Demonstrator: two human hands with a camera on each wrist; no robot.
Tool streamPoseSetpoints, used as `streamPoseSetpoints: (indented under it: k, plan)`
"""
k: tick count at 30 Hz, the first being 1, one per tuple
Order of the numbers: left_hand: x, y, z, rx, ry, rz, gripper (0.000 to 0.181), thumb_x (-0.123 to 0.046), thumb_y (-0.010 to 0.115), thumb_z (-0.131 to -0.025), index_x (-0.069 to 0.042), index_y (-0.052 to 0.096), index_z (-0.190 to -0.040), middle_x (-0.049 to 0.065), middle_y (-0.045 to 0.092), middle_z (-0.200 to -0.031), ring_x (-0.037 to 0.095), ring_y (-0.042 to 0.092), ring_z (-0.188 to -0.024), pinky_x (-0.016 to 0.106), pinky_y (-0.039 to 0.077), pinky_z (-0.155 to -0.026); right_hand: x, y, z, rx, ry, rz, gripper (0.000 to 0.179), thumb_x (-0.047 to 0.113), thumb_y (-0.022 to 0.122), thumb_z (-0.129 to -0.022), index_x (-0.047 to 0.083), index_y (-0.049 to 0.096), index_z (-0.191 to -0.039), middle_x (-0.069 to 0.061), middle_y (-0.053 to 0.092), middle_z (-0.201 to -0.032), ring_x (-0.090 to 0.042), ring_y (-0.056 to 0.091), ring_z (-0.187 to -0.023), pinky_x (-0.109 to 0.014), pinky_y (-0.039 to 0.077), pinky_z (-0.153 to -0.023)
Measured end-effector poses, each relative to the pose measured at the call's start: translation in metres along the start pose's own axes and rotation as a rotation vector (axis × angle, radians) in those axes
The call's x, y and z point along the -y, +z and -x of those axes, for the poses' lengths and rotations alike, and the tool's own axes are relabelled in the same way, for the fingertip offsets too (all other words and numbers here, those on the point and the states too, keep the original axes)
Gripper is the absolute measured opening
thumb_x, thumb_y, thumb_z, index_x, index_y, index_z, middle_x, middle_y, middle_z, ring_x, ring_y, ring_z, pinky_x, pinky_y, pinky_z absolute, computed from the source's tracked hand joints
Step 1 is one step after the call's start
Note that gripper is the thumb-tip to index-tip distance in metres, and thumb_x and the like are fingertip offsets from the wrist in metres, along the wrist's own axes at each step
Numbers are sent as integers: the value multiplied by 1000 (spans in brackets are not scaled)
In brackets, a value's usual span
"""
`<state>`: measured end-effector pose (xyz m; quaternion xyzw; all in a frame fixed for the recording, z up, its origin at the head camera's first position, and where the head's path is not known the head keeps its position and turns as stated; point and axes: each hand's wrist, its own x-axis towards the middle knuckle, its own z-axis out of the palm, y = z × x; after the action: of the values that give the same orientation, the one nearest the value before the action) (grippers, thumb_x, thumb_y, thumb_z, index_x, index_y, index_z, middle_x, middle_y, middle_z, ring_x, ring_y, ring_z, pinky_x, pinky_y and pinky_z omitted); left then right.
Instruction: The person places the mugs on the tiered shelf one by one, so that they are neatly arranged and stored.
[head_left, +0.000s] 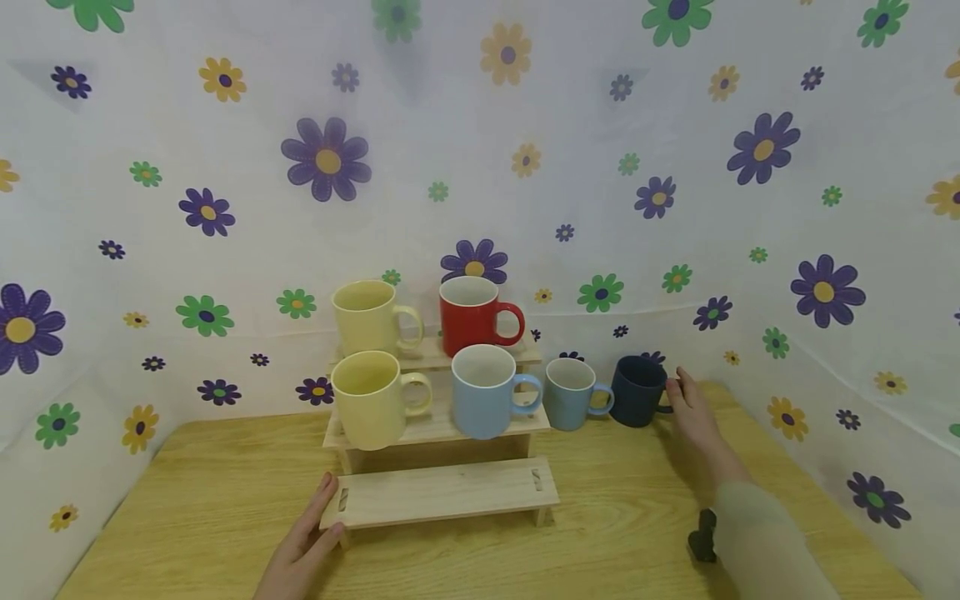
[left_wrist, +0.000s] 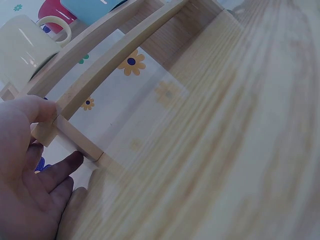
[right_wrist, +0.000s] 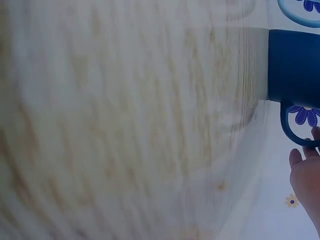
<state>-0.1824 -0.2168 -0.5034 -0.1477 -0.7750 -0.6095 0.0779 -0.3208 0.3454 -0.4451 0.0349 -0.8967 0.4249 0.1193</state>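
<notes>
My left hand [head_left: 300, 546] grips the left end of the low front step of a stepped wooden rack [head_left: 442, 493]. In the left wrist view its thumb and fingers [left_wrist: 62, 167] lie about that end. At the back right, my right hand [head_left: 697, 421] is at the handle of a dark blue mug [head_left: 636, 392], pinching it with the fingertips. The right wrist view shows these fingers [right_wrist: 296, 159] at the handle, partly cut off by the frame. The mug stands upright on the wooden table [head_left: 622, 517]. Close to its left stands a smaller blue mug [head_left: 567, 404].
On the rack's middle step stand a yellow mug [head_left: 369, 408] and a light blue mug [head_left: 483, 400]. A second yellow mug [head_left: 365, 321] and a red mug [head_left: 468, 321] are on the top step. Flower-patterned white cloth [head_left: 420, 100] encloses the table's back and sides.
</notes>
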Motion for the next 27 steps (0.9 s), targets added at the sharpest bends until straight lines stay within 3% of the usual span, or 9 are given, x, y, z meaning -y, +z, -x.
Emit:
streamPoseSetpoints:
  k: [6, 13, 16, 19, 23, 27]
  plan:
    - [2, 1, 0, -9, 7, -5, 56, -14, 54, -98, 1, 31, -147, 30, 12, -152, -19, 16, -130, 3, 21, -96, -4, 1, 0, -10, 9, 8, 61, 30, 26, -107, -16, 11, -144, -43, 27, -137, -55, 27, -126, -64, 22, -104]
    - [3, 0, 1, -20, -1, -8, 56, -15, 54, -98, -1, 33, -147, 28, 13, -153, -18, 17, -130, 3, 22, -96, -7, 2, 7, -51, -60, 29, 52, 19, 35, -105, -18, 25, -140, -42, 42, -127, -53, 42, -117, -60, 35, -96]
    - [4, 0, 0, -21, -8, -10, 56, -15, 55, -98, -1, 33, -147, 27, 13, -153, -19, 17, -129, 2, 22, -96, -6, 2, 12, -55, -41, 33, 52, 21, 40, -104, -14, 29, -141, -38, 46, -123, -49, 45, -113, -57, 38, -92]
    - [4, 0, 0, -26, -11, -8, 56, -15, 55, -97, -1, 34, -147, 28, 14, -153, -19, 17, -129, 2, 21, -96, -6, 2, 15, -55, 12, 27, 55, 28, 46, -102, -8, 33, -142, -33, 49, -120, -43, 48, -109, -49, 42, -88]
    - [4, 0, 0, -27, -10, -12, 56, -15, 56, -97, -1, 34, -147, 29, 14, -153, -19, 17, -129, 2, 22, -96, -6, 4, 19, -73, 98, -21, 61, 36, 51, -99, -2, 36, -144, -30, 49, -130, -39, 48, -117, -25, 42, -84]
    - [4, 0, -1, -18, 4, -10, 56, -14, 55, -98, 0, 32, -147, 27, 14, -153, -19, 17, -130, 2, 21, -96, -4, 9, 22, -152, 179, -107, 59, 37, 55, -97, -1, 44, -140, -27, 49, -135, -29, 49, -118, -8, 37, -78]
